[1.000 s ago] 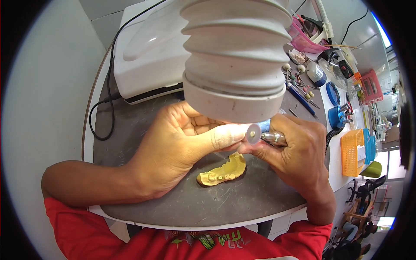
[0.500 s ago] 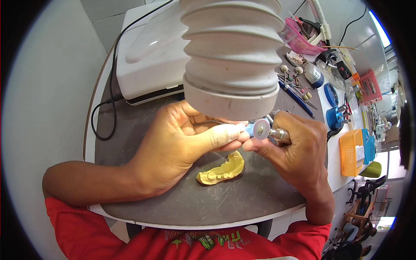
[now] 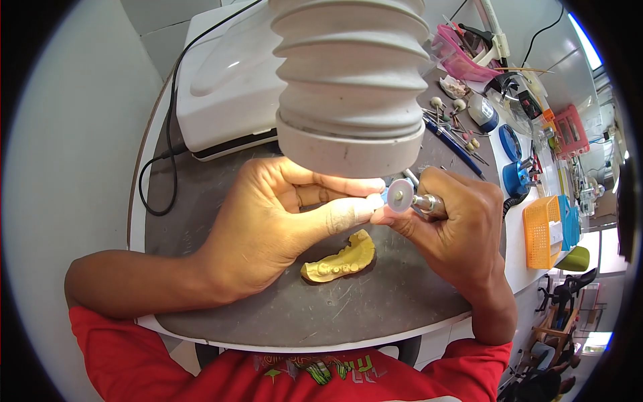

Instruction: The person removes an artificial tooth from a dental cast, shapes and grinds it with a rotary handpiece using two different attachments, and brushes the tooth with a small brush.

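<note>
My left hand (image 3: 278, 224) pinches a small blue piece (image 3: 384, 195) between thumb and fingertips; most of it is hidden by the fingers and the disc. My right hand (image 3: 465, 224) is wrapped round a rotary handpiece (image 3: 430, 204). A pale round disc (image 3: 400, 195) is mounted at its tip, right beside the blue piece, though I cannot tell whether they touch. The right thumb meets the left fingertips. Below the hands, a yellow dental model (image 3: 340, 260) with several tooth shapes lies on the grey work surface (image 3: 268, 321).
A white ribbed hose (image 3: 351, 87) hangs just above my hands. Behind my left hand stands a white machine (image 3: 228, 87) with a black cable (image 3: 175, 127). At the right are burs (image 3: 462, 124), a blue pen-like tool (image 3: 455, 151), a pink basket (image 3: 462, 57) and an orange basket (image 3: 541, 231).
My left fingers have straightened and shifted at the blue piece, which now shows less behind the disc. The whole view has moved slightly. The dental model stays in place.
</note>
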`<move>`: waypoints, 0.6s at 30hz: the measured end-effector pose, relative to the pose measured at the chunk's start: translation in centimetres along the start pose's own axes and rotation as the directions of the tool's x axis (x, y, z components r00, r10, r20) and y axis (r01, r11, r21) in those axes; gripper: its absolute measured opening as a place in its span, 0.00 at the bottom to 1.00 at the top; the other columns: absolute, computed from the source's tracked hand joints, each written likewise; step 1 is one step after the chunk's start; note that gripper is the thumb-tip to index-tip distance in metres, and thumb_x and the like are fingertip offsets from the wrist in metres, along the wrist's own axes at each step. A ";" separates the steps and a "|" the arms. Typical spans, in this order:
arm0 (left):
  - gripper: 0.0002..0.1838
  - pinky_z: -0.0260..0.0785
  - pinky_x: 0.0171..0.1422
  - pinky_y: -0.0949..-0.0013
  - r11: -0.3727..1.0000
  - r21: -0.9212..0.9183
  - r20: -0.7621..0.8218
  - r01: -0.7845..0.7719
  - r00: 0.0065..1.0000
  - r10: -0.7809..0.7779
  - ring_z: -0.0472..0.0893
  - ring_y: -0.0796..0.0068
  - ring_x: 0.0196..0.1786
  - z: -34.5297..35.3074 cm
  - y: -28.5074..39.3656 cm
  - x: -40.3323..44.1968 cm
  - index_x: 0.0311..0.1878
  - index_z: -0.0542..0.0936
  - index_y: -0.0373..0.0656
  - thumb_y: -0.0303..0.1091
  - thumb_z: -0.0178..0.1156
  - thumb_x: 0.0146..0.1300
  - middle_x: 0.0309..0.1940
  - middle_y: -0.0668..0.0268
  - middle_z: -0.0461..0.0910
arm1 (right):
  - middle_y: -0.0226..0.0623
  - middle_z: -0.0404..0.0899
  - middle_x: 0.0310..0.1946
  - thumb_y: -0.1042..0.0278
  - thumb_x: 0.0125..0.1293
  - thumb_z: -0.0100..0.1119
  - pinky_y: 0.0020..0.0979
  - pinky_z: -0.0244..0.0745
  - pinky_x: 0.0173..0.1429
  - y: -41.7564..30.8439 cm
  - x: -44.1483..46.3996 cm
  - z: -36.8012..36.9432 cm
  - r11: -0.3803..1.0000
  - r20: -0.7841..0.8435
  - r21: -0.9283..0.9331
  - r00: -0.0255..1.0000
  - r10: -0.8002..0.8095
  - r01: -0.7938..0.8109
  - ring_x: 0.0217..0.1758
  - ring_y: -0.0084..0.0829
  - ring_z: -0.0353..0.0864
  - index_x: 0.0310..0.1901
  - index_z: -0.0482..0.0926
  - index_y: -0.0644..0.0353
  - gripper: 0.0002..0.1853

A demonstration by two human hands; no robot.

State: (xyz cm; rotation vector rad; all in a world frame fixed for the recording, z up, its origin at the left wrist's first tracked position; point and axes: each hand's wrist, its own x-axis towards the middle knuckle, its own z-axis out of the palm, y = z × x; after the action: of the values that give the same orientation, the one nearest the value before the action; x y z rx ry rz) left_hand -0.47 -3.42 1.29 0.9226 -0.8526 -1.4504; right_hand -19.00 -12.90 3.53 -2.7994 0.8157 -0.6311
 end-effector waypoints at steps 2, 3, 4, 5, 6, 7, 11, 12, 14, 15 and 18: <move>0.10 0.72 0.59 0.68 1.000 -0.004 0.001 -0.002 1.000 0.002 0.78 0.71 0.52 0.1 0.1 0.0 0.46 0.79 0.31 0.18 0.59 0.60 0.48 0.55 0.78 | 0.34 0.64 0.11 0.48 0.51 0.71 0.31 0.55 0.20 0.0 0.0 -0.1 1.000 0.015 0.013 1.000 0.006 -0.006 0.13 0.29 0.62 0.18 0.70 0.61 0.26; 0.10 0.73 0.57 0.69 0.999 -0.035 -0.013 0.021 1.000 -0.022 0.79 0.71 0.51 0.2 0.1 0.1 0.45 0.78 0.31 0.19 0.60 0.60 0.48 0.55 0.78 | 0.34 0.64 0.11 0.48 0.51 0.71 0.31 0.55 0.20 0.0 0.0 0.0 1.000 0.008 0.016 1.000 0.013 -0.013 0.13 0.29 0.62 0.18 0.70 0.61 0.26; 0.10 0.75 0.54 0.70 0.997 -0.067 -0.027 0.044 0.999 -0.046 0.79 0.71 0.51 0.2 0.1 0.1 0.45 0.78 0.31 0.19 0.60 0.60 0.47 0.56 0.79 | 0.34 0.64 0.11 0.48 0.51 0.71 0.31 0.55 0.20 0.1 0.0 0.0 1.000 0.002 0.018 1.000 0.021 -0.021 0.13 0.29 0.62 0.18 0.70 0.61 0.25; 0.10 0.75 0.54 0.70 0.997 -0.067 -0.027 0.046 0.999 -0.047 0.79 0.71 0.51 0.1 0.1 0.1 0.45 0.78 0.31 0.19 0.60 0.60 0.47 0.56 0.79 | 0.34 0.64 0.11 0.48 0.51 0.71 0.31 0.55 0.20 0.1 0.0 0.0 1.000 0.002 0.019 1.000 0.022 -0.022 0.13 0.29 0.62 0.18 0.70 0.61 0.25; 0.09 0.76 0.53 0.70 0.998 -0.047 -0.017 0.046 0.999 -0.046 0.79 0.71 0.51 0.0 0.0 0.1 0.45 0.78 0.31 0.20 0.60 0.60 0.46 0.56 0.79 | 0.34 0.64 0.11 0.48 0.51 0.71 0.31 0.55 0.20 0.1 0.0 0.0 1.000 0.011 0.011 1.000 0.026 -0.026 0.13 0.29 0.62 0.18 0.71 0.61 0.25; 0.08 0.77 0.51 0.71 0.999 -0.027 -0.008 0.046 0.999 -0.046 0.79 0.71 0.51 0.0 0.0 0.1 0.44 0.78 0.31 0.20 0.59 0.61 0.45 0.57 0.79 | 0.34 0.64 0.11 0.48 0.51 0.71 0.31 0.55 0.20 0.1 0.0 0.0 1.000 0.020 0.004 0.999 0.030 -0.030 0.13 0.29 0.62 0.18 0.71 0.61 0.25; 0.07 0.76 0.50 0.71 1.000 -0.021 -0.007 0.011 1.000 -0.012 0.80 0.73 0.47 0.0 -0.3 0.2 0.43 0.77 0.32 0.21 0.58 0.62 0.42 0.58 0.79 | 0.33 0.64 0.11 0.47 0.50 0.72 0.31 0.55 0.19 0.4 -0.2 0.2 1.000 -0.008 0.011 1.000 0.023 -0.023 0.12 0.28 0.61 0.19 0.71 0.61 0.25; 0.07 0.75 0.49 0.72 0.999 -0.039 -0.009 0.006 1.000 -0.007 0.80 0.74 0.44 0.0 -0.4 0.3 0.43 0.77 0.32 0.22 0.58 0.63 0.41 0.58 0.79 | 0.33 0.64 0.10 0.45 0.48 0.72 0.30 0.56 0.19 0.3 -0.1 0.1 1.000 0.007 0.008 1.000 0.024 -0.024 0.12 0.28 0.61 0.19 0.72 0.60 0.26; 0.07 0.75 0.47 0.72 0.998 -0.057 -0.011 0.001 1.000 -0.001 0.80 0.75 0.42 0.0 -0.5 0.3 0.43 0.76 0.32 0.22 0.58 0.63 0.39 0.59 0.79 | 0.32 0.63 0.10 0.43 0.46 0.72 0.30 0.56 0.19 0.1 0.0 -0.1 1.000 0.023 0.005 0.999 0.024 -0.024 0.12 0.29 0.61 0.19 0.72 0.60 0.27; 0.07 0.74 0.47 0.73 0.997 -0.074 -0.013 0.024 1.000 -0.025 0.80 0.75 0.40 0.0 -0.4 0.3 0.44 0.76 0.32 0.22 0.58 0.63 0.39 0.59 0.79 | 0.32 0.63 0.10 0.40 0.44 0.72 0.30 0.56 0.19 0.1 0.0 -0.1 1.000 0.028 -0.008 1.000 0.007 -0.007 0.12 0.29 0.62 0.19 0.72 0.60 0.28; 0.08 0.73 0.47 0.73 0.993 -0.104 -0.005 0.051 0.999 -0.052 0.79 0.76 0.40 0.0 -0.2 0.3 0.44 0.77 0.32 0.22 0.59 0.62 0.39 0.59 0.79 | 0.32 0.63 0.10 0.37 0.41 0.72 0.30 0.57 0.20 0.1 0.0 0.1 1.000 0.032 -0.023 0.999 -0.010 0.010 0.12 0.29 0.62 0.19 0.73 0.60 0.30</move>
State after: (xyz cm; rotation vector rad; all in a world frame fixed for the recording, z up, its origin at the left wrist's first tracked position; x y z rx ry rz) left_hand -0.58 -3.68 1.07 0.8769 -0.7453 -1.5205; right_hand -19.03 -13.02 3.45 -2.8286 0.8091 -0.5808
